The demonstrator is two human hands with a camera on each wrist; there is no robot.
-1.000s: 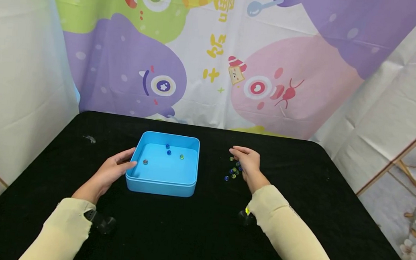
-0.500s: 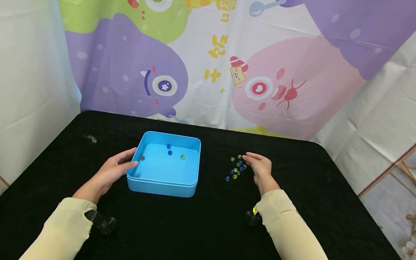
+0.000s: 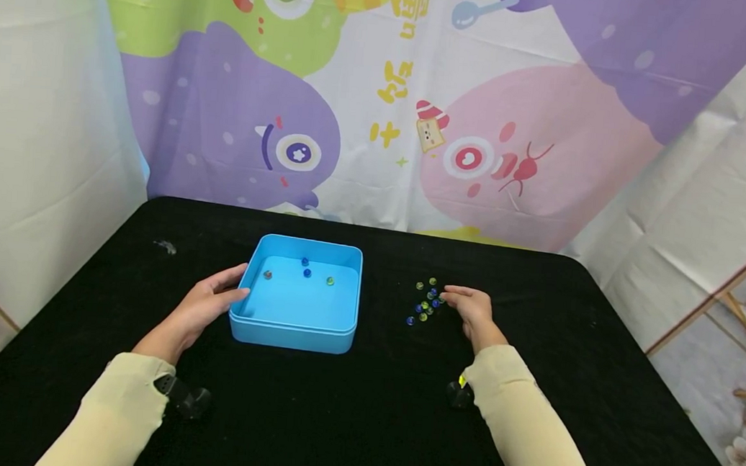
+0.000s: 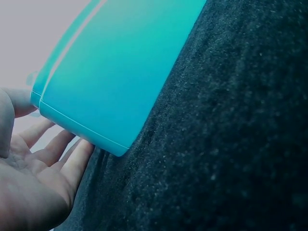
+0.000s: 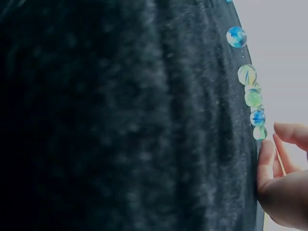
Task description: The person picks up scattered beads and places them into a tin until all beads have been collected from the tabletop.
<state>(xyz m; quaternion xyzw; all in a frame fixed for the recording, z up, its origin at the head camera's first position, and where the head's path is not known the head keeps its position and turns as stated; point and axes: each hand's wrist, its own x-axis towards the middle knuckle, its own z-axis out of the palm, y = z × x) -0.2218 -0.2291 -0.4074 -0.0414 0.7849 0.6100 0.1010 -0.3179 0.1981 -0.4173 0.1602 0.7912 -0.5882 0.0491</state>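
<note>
In the head view a blue square box (image 3: 297,334) stands left of centre, with a brown marble (image 3: 268,275), two blue marbles and a yellow-green marble (image 3: 330,281) inside. My left hand (image 3: 202,308) holds its left wall, thumb at the rim and fingers along the outside. The left wrist view shows those fingers (image 4: 72,161) against the box's side. Right of the box lies a cluster of blue and yellow-green glass marbles (image 3: 425,306). At the cluster's right edge is my right hand (image 3: 474,314). In the right wrist view its thumb and fingers are apart, close to the nearest marble (image 5: 260,133).
A black cloth (image 3: 347,419) covers the table. A small crumpled clear scrap (image 3: 165,247) lies at its back left. A cartoon-printed curtain (image 3: 376,190) hangs behind the table, with pale cloth walls on both sides.
My right hand has moved right, from over the marbles to the cluster's right edge, uncovering several of them. The brown marble has rolled inside the box toward its back. My left hand keeps its hold.
</note>
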